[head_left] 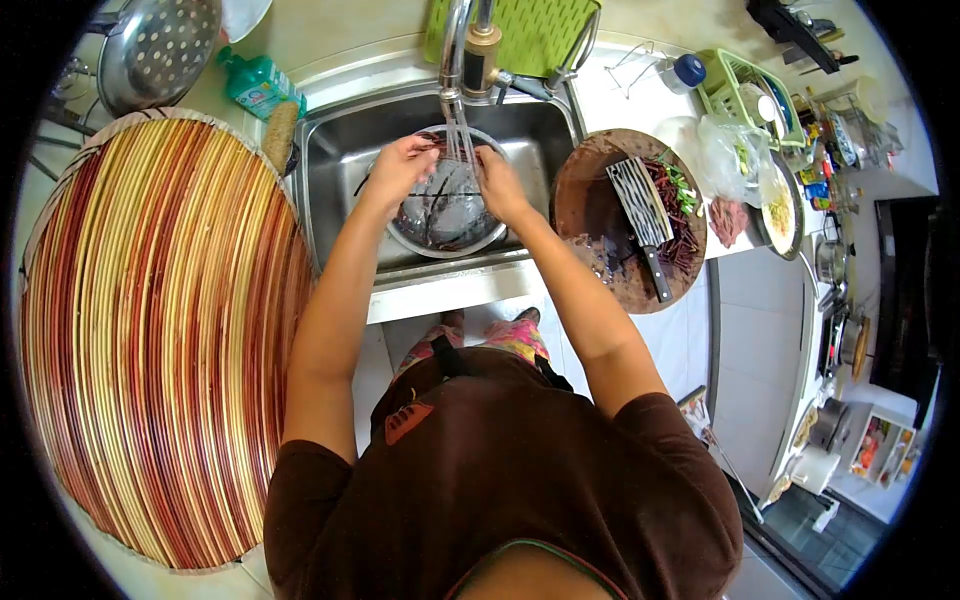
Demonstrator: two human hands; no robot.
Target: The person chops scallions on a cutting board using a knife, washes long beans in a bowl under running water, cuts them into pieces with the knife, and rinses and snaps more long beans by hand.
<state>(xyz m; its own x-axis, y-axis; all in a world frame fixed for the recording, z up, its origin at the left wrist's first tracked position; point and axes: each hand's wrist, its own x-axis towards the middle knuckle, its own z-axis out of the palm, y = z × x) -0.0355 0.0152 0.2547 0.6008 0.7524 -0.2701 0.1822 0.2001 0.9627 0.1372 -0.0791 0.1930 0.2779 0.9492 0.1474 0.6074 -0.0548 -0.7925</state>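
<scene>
Water runs from the metal faucet (453,60) into a round metal bowl (481,244) in the sink (340,130). Above the bowl's left side my left hand (402,170) has its fingers bent together on dark reddish strands. On the right of the stream my right hand (497,182) is closed near the same strands, its fingertips beside the water. Between the hands the dark strands (434,143) stretch under the stream. More long dark strands lie in the water of the bowl.
Right of the sink, a round wooden board (585,185) holds a cleaver (640,205), dark red cut stems and green pieces. Meat (729,220), a plastic bag (735,155) and a green basket (722,85) lie beyond. A striped round mat (165,340) and green bottle (262,88) stand left.
</scene>
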